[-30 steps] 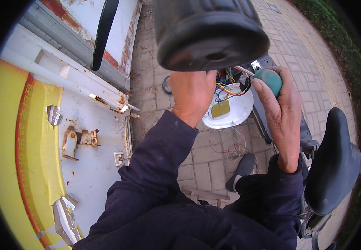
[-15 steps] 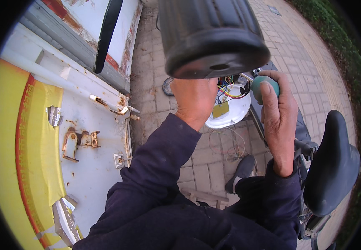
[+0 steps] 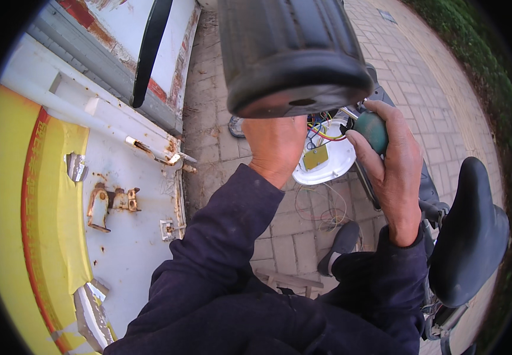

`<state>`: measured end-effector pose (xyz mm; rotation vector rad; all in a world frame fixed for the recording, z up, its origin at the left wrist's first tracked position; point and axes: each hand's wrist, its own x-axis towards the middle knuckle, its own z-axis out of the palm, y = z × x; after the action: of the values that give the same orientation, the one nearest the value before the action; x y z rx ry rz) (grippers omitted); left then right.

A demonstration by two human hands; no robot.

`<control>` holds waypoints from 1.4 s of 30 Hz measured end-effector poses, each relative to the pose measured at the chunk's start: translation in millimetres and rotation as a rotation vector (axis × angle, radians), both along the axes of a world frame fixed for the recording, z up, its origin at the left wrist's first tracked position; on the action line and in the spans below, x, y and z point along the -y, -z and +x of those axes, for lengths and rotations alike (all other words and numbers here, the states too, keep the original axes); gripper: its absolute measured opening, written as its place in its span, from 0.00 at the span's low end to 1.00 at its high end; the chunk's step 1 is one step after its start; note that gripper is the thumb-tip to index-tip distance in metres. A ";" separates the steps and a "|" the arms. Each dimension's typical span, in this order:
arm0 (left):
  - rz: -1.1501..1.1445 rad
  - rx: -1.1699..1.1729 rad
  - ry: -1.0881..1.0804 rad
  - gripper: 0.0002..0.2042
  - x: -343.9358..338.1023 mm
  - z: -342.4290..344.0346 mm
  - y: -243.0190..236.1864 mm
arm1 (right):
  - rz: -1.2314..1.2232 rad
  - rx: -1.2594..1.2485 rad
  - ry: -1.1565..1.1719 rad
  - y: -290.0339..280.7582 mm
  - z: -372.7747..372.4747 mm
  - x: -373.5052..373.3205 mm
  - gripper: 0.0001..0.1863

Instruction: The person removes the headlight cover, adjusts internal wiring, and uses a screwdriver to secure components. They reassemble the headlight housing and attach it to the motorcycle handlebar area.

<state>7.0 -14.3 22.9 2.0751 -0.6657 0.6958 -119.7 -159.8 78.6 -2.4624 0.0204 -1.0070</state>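
Note:
A screwdriver (image 3: 370, 131) with a fat round green handle sits in my right hand (image 3: 395, 168), thumb on its near side and index finger over its far side. Its metal shaft points left toward the bundle of coloured wires (image 3: 325, 131). Those wires hang over a white plastic cover (image 3: 340, 164) that has a yellow square piece on it. My left hand (image 3: 276, 145) reaches up behind a large black rubber grip (image 3: 294, 56), which hides its fingers and whatever they touch. The screwdriver's tip is also out of sight behind the grip.
A black saddle (image 3: 469, 231) stands at the right, beside the vehicle's dark frame. On the left is a rusty white metal panel (image 3: 131, 248) with a yellow sheet (image 3: 60, 195). Loose thin wires (image 3: 327, 213) lie on the paving near my foot (image 3: 340, 245).
My right thumb has shifted from the top of the green handle to its near left side, and the hand has turned slightly. The left hand has hardly moved.

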 end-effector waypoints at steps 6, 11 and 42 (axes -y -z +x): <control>0.017 -0.003 -0.024 0.18 0.9 3.0 1.8 | 0.611 -0.229 0.056 -0.4 -2.2 -6.6 0.30; 0.075 -0.102 -0.044 0.16 -4.8 4.5 -7.3 | 0.443 -0.148 -0.094 0.9 -2.6 -8.5 0.34; -0.029 -0.131 0.107 0.16 -4.8 9.4 -8.4 | 0.572 -0.138 -0.037 3.7 -0.1 -11.8 0.26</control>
<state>16.4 -9.5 31.4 2.0228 -0.6822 0.5019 -119.8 -147.9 74.9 -1.9895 0.2686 -0.6904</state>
